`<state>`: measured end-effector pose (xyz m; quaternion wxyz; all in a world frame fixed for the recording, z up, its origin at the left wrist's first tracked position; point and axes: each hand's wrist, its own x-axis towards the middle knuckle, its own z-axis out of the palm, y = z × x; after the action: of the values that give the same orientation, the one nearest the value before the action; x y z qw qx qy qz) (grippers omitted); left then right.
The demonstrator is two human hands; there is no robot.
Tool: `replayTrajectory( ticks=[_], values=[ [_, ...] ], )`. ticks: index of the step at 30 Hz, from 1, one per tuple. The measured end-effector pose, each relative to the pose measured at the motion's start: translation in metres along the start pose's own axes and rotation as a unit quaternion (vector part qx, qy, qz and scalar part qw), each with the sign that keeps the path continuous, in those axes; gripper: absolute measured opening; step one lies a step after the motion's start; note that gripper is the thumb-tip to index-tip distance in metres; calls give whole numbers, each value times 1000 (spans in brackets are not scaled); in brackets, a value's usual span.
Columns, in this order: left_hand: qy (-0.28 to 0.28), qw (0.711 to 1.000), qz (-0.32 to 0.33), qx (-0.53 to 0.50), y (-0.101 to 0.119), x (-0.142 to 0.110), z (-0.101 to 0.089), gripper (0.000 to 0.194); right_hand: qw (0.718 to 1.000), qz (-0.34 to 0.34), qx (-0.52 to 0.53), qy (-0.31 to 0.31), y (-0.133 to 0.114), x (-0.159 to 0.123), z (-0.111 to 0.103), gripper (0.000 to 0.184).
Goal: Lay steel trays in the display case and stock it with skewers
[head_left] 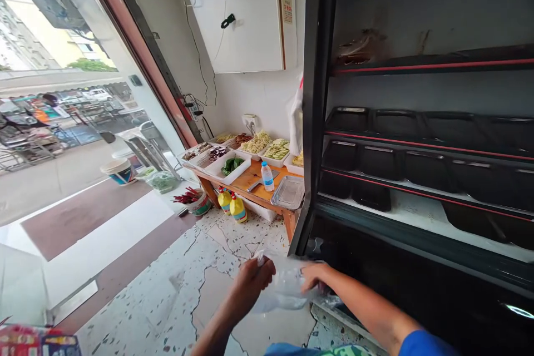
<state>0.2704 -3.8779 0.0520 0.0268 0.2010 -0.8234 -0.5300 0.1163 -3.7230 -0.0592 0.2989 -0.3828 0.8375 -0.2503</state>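
Observation:
Both my hands hold a clear crumpled plastic bag low in front of me, above the cracked speckled floor. My left hand is closed, pinching the bag's upper left edge. My right hand grips its right side with curled fingers. They are beside the bottom left corner of a black display cooler whose shelves carry several empty black trays.
A low wooden table by the far wall bears white trays of cut vegetables, a water bottle, a knife and a metal tray. Two yellow bottles and a bowl stand on the floor beside it. A glass shopfront opens to the street at left.

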Motion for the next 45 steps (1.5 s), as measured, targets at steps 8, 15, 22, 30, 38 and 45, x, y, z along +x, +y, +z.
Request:
replayTrajectory(
  ticks=[8, 15, 22, 30, 38, 45],
  values=[
    [80, 993, 17, 91, -18, -5, 20, 40, 968, -54, -245, -12, 76, -78, -10, 47],
    [-50, 992, 110, 44, 22, 12, 97, 33, 908, -150, -200, 337, 65, -162, -2, 13],
    [-437, 887, 148, 23, 31, 1, 202, 26, 845, 1, -98, 526, 44, -200, 24, 24],
    [-480, 734, 424, 227, -19, 54, 208, 25, 897, 226, -113, 363, 41, -229, 77, 17],
    [-554, 698, 435, 126, -105, 88, 218, 27, 781, 285, 35, 554, -21, -238, 165, 11],
    [-608, 641, 465, 66, -45, 19, 240, 20, 759, 369, 21, 535, -36, -248, 163, 34]
  ],
)
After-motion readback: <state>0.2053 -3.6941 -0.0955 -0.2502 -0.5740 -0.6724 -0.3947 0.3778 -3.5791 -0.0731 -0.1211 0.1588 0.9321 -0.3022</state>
